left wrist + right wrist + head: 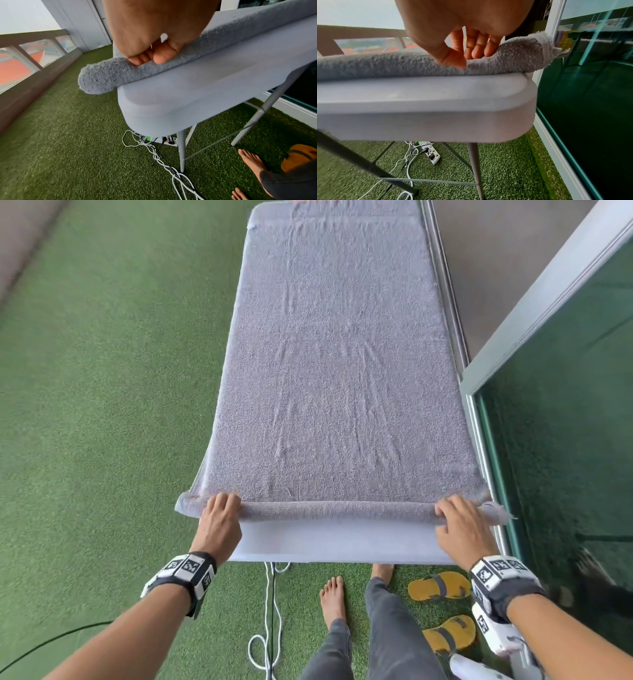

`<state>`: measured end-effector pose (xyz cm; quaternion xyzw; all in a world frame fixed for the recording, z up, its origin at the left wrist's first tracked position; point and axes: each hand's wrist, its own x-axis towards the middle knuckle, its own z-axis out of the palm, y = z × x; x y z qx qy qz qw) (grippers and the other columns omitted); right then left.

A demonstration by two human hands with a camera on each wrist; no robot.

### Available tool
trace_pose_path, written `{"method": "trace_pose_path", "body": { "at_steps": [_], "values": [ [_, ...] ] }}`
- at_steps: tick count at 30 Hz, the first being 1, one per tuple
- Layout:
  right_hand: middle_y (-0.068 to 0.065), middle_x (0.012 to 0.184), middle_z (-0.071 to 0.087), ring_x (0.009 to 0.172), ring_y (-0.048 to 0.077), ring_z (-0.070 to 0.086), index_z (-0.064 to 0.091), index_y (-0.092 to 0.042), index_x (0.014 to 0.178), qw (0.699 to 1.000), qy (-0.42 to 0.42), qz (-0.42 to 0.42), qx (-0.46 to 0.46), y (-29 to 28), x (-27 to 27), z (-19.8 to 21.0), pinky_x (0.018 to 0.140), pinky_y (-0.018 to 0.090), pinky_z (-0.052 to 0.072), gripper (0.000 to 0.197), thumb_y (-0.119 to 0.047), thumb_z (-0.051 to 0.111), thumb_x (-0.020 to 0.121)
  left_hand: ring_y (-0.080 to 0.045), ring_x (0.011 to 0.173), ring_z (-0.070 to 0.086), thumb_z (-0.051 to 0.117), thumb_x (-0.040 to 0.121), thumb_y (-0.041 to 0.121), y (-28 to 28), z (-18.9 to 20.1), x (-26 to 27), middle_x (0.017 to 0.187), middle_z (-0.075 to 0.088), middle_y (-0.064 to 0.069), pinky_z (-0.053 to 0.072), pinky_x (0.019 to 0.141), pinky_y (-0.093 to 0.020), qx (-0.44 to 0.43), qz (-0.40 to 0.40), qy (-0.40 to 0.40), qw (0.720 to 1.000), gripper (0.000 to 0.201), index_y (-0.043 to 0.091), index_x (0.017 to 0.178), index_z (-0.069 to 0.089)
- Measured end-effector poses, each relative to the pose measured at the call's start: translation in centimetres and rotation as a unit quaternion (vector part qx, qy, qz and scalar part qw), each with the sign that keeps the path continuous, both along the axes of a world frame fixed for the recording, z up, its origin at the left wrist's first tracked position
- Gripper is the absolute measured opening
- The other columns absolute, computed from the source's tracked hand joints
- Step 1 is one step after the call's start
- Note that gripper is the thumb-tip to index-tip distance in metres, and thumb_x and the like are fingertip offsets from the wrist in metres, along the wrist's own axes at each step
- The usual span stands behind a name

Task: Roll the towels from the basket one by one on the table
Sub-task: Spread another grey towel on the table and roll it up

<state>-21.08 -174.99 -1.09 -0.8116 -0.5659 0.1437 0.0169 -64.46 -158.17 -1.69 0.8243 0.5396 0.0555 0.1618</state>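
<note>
A long grey towel [339,364] lies flat along the white table [339,542], covering nearly all of it. Its near end is turned into a thin roll [337,510] across the table's width. My left hand [221,513] grips the roll's left end [106,77], fingers curled over it and thumb on the near side. At the right end [518,58] my right hand [457,518] curls its fingers over the roll, the thumb pressing its near side. Both roll ends stick out past the table's sides. No basket is in view.
Green artificial grass [102,405] covers the floor. A glass door with a metal frame [548,422] runs close along the table's right side. Yellow sandals [438,585], my bare feet and white cables [270,611] with a power strip [169,140] lie under the near table edge.
</note>
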Motion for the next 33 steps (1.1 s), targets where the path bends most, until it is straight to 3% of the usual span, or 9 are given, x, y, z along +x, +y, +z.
{"method": "trace_pose_path", "body": {
  "at_steps": [4, 7, 12, 14, 16, 18, 24, 28, 33],
  "values": [
    [0.0, 0.106, 0.056, 0.098, 0.02, 0.054, 0.058, -0.016, 0.109, 1.0, 0.007, 0.003, 0.018, -0.3, 0.3, -0.5, 0.09, 0.04, 0.05, 0.041, -0.004, 0.07, 0.072, -0.02, 0.095, 0.047, 0.063, 0.066, -0.014, 0.2, -1.0, -1.0, 0.105, 0.058, -0.006, 0.048, 0.085, -0.037, 0.003, -0.011, -0.008, 1.0, 0.047, 0.006, 0.108, 0.058],
    [0.004, 0.111, 0.062, 0.103, 0.023, 0.058, 0.064, -0.01, 0.112, 0.998, 0.034, -0.017, 0.044, 0.1, 0.3, -0.6, 0.093, 0.04, 0.05, 0.039, 0.003, 0.068, 0.075, -0.024, 0.088, 0.058, 0.063, 0.071, -0.016, 1.0, -1.0, -0.9, 0.099, 0.066, -0.008, 0.053, 0.079, -0.043, -0.001, -0.005, -0.014, 1.0, 0.038, 0.005, 0.102, 0.064],
    [0.002, 0.091, 0.07, 0.085, 0.024, 0.06, 0.072, -0.012, 0.096, 0.998, 0.027, -0.036, 0.034, -0.2, 0.4, -0.1, 0.084, 0.04, 0.047, 0.023, -0.004, 0.062, 0.077, -0.014, 0.066, 0.053, 0.057, 0.083, -0.001, 0.6, 0.8, -0.9, 0.076, 0.063, 0.001, 0.051, 0.068, -0.037, -0.016, -0.025, 0.031, 0.999, 0.016, 0.015, 0.08, 0.061],
    [-0.005, 0.076, 0.066, 0.073, 0.02, 0.057, 0.066, -0.021, 0.079, 1.0, 0.007, -0.013, 0.02, -0.6, 0.4, 0.3, 0.079, 0.037, 0.04, 0.019, -0.02, 0.048, 0.084, -0.013, 0.062, 0.05, 0.053, 0.087, 0.003, 0.4, 0.8, -1.2, 0.072, 0.059, 0.003, 0.051, 0.069, -0.039, -0.034, -0.044, 0.053, 0.997, 0.015, 0.015, 0.082, 0.059],
    [-0.011, 0.075, 0.06, 0.069, 0.016, 0.057, 0.056, -0.026, 0.082, 1.0, -0.001, -0.009, 0.021, -0.6, 0.5, 0.5, 0.077, 0.035, 0.035, 0.018, -0.025, 0.039, 0.086, -0.013, 0.06, 0.049, 0.049, 0.088, 0.002, 0.7, 0.9, -1.3, 0.076, 0.058, 0.002, 0.051, 0.068, -0.039, -0.046, -0.043, 0.056, 0.996, 0.014, 0.013, 0.093, 0.055],
    [-0.005, 0.087, 0.058, 0.076, 0.019, 0.056, 0.056, -0.021, 0.097, 0.999, -0.022, -0.021, 0.04, -0.4, 0.7, 0.6, 0.078, 0.038, 0.041, 0.017, -0.014, 0.054, 0.082, -0.015, 0.071, 0.05, 0.053, 0.085, 0.005, 1.2, 1.0, -1.1, 0.088, 0.059, -0.001, 0.047, 0.074, -0.036, -0.016, -0.024, 0.06, 0.998, 0.021, 0.013, 0.104, 0.054],
    [-0.004, 0.084, 0.045, 0.073, 0.017, 0.045, 0.045, -0.023, 0.082, 0.999, -0.015, 0.032, 0.026, 0.2, -0.9, 0.7, 0.066, 0.034, 0.044, 0.043, 0.001, 0.069, 0.056, -0.017, 0.076, 0.043, 0.062, 0.066, -0.007, 0.1, 0.6, -0.1, 0.086, 0.051, 0.0, 0.048, 0.071, -0.036, 0.014, -0.045, 0.041, 0.998, 0.036, 0.016, 0.09, 0.048],
    [0.0, 0.103, 0.061, 0.09, 0.021, 0.059, 0.062, -0.016, 0.103, 0.999, 0.017, 0.007, 0.029, 0.1, -0.6, 0.2, 0.082, 0.042, 0.052, 0.043, -0.002, 0.073, 0.064, -0.019, 0.083, 0.053, 0.069, 0.064, -0.005, 0.2, 0.7, -0.4, 0.094, 0.059, -0.003, 0.05, 0.076, -0.034, -0.002, -0.051, 0.023, 0.998, 0.038, 0.01, 0.098, 0.058],
    [-0.004, 0.09, 0.069, 0.082, 0.018, 0.059, 0.07, -0.021, 0.095, 1.0, 0.002, 0.005, 0.017, 0.7, -0.1, 0.4, 0.085, 0.04, 0.045, 0.024, -0.01, 0.066, 0.075, -0.014, 0.064, 0.054, 0.067, 0.073, -0.006, 1.4, 1.2, -0.3, 0.074, 0.066, 0.001, 0.053, 0.065, -0.033, -0.028, -0.054, 0.016, 0.998, 0.02, 0.014, 0.078, 0.064]
  ]
}}
